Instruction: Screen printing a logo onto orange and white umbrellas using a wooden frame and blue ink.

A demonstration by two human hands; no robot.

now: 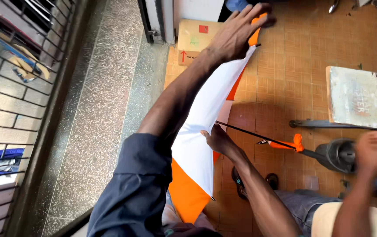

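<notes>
The left hand (236, 33) reaches far out, arm stretched, fingers spread and flat against the far end of a white and orange umbrella cloth (201, 127); its grip is loose, pressing on the fabric rather than clenched around it. The right hand (217, 139) sits nearer, at the right edge of the white panel, its grip closed on the cloth there, just where a thin black rib (250, 134) runs off to the right toward an orange tip (294, 143). The cloth hangs over the tiled floor (285, 79), from the far hand down to the person's lap, orange at the near end. A cardboard box (193, 39) stands far off by the wall. At the right a grey slab (361, 96) lies, and another person's foot (372, 151) rests near a dark round base (335, 156).
</notes>
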